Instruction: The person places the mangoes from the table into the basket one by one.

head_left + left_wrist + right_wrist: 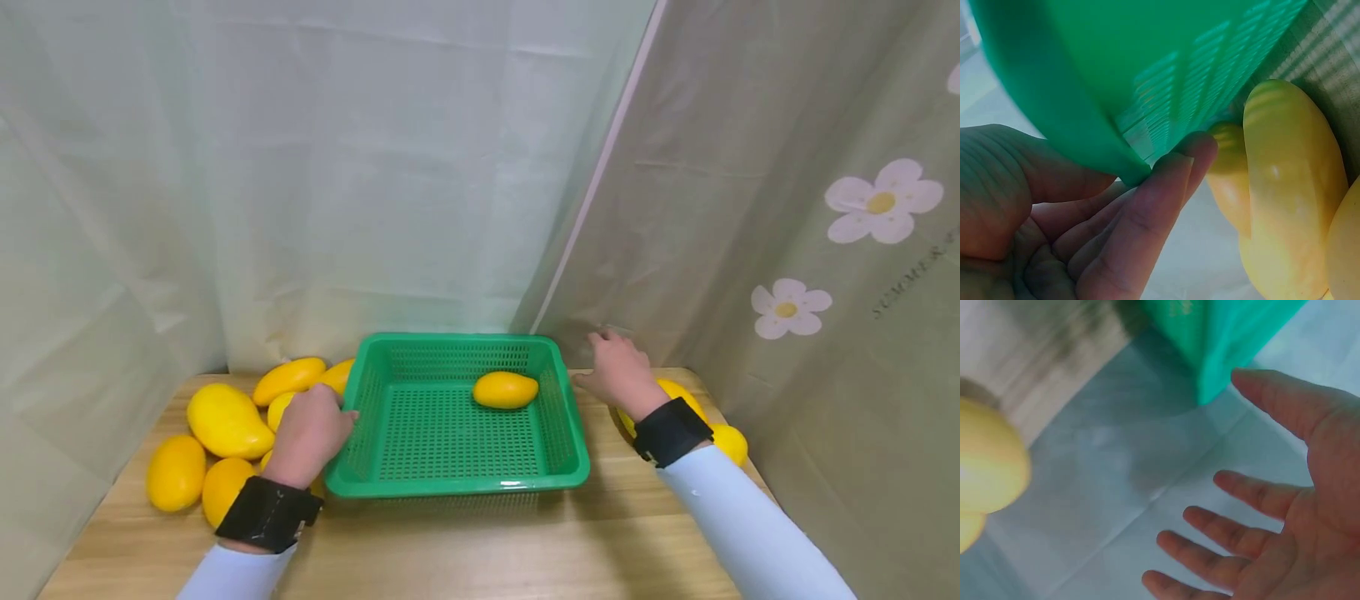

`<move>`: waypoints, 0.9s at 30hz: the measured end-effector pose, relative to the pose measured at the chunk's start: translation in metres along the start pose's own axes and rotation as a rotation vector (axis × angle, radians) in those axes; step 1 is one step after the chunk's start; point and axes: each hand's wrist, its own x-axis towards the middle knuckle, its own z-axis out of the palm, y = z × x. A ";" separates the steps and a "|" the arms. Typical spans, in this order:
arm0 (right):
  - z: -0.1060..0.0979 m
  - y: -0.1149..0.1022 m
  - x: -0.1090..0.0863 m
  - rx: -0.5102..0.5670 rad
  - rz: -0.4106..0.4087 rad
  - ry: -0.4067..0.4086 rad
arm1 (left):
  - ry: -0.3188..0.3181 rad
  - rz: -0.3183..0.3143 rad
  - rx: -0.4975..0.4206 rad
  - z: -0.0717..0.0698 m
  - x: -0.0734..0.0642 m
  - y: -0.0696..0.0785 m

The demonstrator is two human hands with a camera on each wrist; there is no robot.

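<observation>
A green plastic basket (459, 486) with perforated walls stands mid-table in the head view. One yellow mango (506, 390) lies inside it, toward the right. My left hand (309, 433) pinches the basket's left rim between thumb and fingers, as the left wrist view shows on the green rim (1066, 106). To the right of the basket my right hand (621, 377) is spread, holding nothing. In the right wrist view its thumb (1272, 394) points at the basket's corner (1210, 381); whether they touch I cannot tell.
Several mangoes (227, 421) are heaped on the table left of the basket, some close to my left hand. More mangoes (727, 443) lie on the right, partly hidden under my right wrist. Curtains (420, 167) hang behind the wooden table (480, 554) and along its sides.
</observation>
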 end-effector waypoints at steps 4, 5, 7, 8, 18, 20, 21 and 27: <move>0.006 0.020 -0.009 0.027 0.073 -0.023 | -0.007 -0.009 -0.006 0.000 0.000 0.000; 0.008 0.024 -0.011 0.033 0.089 -0.030 | -0.008 -0.010 -0.009 0.000 0.000 0.000; 0.011 0.031 -0.016 0.048 0.124 -0.043 | -0.007 -0.007 -0.012 0.001 0.000 -0.001; 0.012 0.034 -0.018 0.052 0.144 -0.052 | -0.005 -0.005 -0.013 0.001 0.000 -0.001; 0.030 0.051 -0.038 0.073 0.296 -0.142 | -0.005 -0.008 -0.004 0.002 0.001 -0.001; 0.035 0.054 -0.040 0.073 0.309 -0.148 | -0.007 -0.009 -0.005 0.002 0.001 -0.001; 0.037 0.055 -0.041 0.068 0.311 -0.150 | -0.006 -0.008 -0.003 0.002 0.001 -0.002; 0.052 0.064 -0.044 0.024 0.311 -0.165 | 0.007 0.009 0.010 0.003 0.003 -0.003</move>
